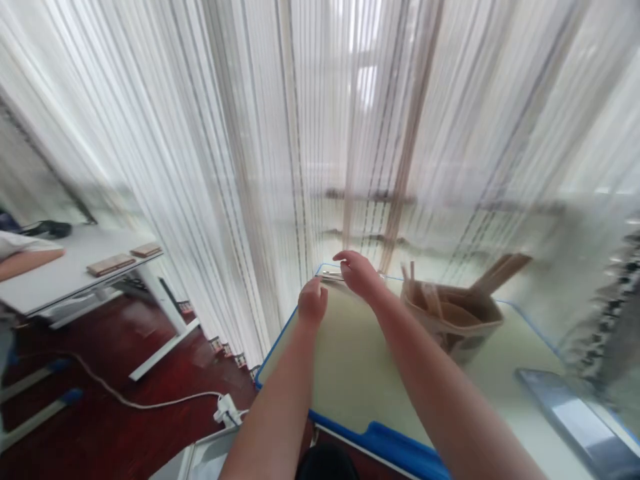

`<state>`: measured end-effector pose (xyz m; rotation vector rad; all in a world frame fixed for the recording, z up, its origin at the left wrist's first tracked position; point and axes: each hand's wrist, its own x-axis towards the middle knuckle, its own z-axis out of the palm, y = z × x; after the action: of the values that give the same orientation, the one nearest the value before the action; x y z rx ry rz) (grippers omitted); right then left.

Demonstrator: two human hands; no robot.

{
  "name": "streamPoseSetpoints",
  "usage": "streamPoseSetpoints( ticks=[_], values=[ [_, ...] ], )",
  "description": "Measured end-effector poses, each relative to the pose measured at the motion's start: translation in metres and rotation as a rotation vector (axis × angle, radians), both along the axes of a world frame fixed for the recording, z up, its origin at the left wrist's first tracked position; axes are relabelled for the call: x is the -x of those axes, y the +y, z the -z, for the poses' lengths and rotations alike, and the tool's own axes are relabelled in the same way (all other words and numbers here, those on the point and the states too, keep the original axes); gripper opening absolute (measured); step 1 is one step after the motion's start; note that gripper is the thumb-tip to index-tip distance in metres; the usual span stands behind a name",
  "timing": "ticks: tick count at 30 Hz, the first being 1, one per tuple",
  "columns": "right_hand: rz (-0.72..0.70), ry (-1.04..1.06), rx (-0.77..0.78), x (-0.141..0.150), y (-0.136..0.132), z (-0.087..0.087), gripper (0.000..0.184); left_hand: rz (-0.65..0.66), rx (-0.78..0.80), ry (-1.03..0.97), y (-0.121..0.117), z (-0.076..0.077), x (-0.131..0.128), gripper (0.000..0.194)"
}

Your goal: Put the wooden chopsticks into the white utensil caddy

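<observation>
Both my arms reach forward over a pale green table with a blue edge [380, 437]. My left hand [313, 301] is curled closed near the table's far edge. My right hand [358, 273] is just beyond it, fingers bent and pinched on a small thin metallic-looking thing [332, 275] lying at the far edge; motion blur hides what it is. To the right of my right forearm stands a brown container [453, 319] with several wooden sticks poking out of it.
White striped curtains [300, 133] hang behind the table. A flat grey device [575, 417] lies at the right. A white desk [75, 270] with brown blocks stands at the left over a dark red floor, with a white cable and plug [226, 408].
</observation>
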<state>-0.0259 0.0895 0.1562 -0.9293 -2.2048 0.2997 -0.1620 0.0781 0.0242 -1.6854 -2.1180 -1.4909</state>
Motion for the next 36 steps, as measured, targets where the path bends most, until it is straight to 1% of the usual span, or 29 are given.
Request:
streamPoseSetpoints(
  ticks=[1, 3, 4, 6, 8, 10, 12, 16, 19, 22, 24, 28, 32, 36],
  values=[
    [0.035, -0.048, 0.036, 0.016, 0.014, 0.020, 0.035, -0.033, -0.001, -0.043, 0.001, 0.006, 0.011, 0.047],
    [0.132, -0.130, 0.052, 0.039, 0.037, 0.061, 0.039, -0.081, 0.009, -0.147, 0.005, 0.017, 0.024, 0.053],
    [0.194, -0.165, 0.035, 0.045, 0.046, 0.080, 0.041, -0.077, -0.004, -0.187, 0.008, 0.021, 0.026, 0.054],
    [0.298, -0.226, -0.027, 0.049, 0.060, 0.112, 0.042, -0.025, -0.029, -0.227, 0.014, 0.026, 0.025, 0.055],
    [0.341, -0.287, -0.083, 0.047, 0.070, 0.135, 0.041, -0.010, -0.034, -0.221, 0.019, 0.029, 0.024, 0.054],
    [0.368, -0.337, -0.093, 0.044, 0.078, 0.147, 0.039, -0.036, -0.020, -0.199, 0.021, 0.030, 0.023, 0.052],
    [0.394, -0.371, -0.103, 0.042, 0.081, 0.151, 0.036, -0.050, 0.000, -0.170, 0.022, 0.029, 0.023, 0.049],
    [0.416, -0.416, -0.123, 0.040, 0.077, 0.151, 0.031, -0.060, 0.033, -0.131, 0.019, 0.026, 0.022, 0.042],
    [0.444, -0.421, -0.142, 0.037, 0.072, 0.149, 0.032, -0.084, 0.048, -0.157, 0.017, 0.022, 0.021, 0.035],
    [0.436, -0.443, -0.131, 0.032, 0.069, 0.146, 0.030, -0.097, 0.052, -0.194, 0.015, 0.020, 0.021, 0.032],
    [0.421, -0.448, -0.115, 0.030, 0.068, 0.144, 0.029, -0.110, 0.048, -0.204, 0.014, 0.019, 0.021, 0.031],
    [0.396, -0.392, -0.098, 0.030, 0.069, 0.143, 0.028, -0.139, 0.036, -0.173, 0.016, 0.021, 0.023, 0.032],
    [0.374, -0.366, -0.100, 0.030, 0.070, 0.145, 0.027, -0.202, -0.025, -0.116, 0.018, 0.026, 0.027, 0.037],
    [0.397, -0.321, -0.160, 0.031, 0.067, 0.144, 0.031, -0.207, -0.045, -0.113, 0.021, 0.027, 0.028, 0.040]
  ],
)
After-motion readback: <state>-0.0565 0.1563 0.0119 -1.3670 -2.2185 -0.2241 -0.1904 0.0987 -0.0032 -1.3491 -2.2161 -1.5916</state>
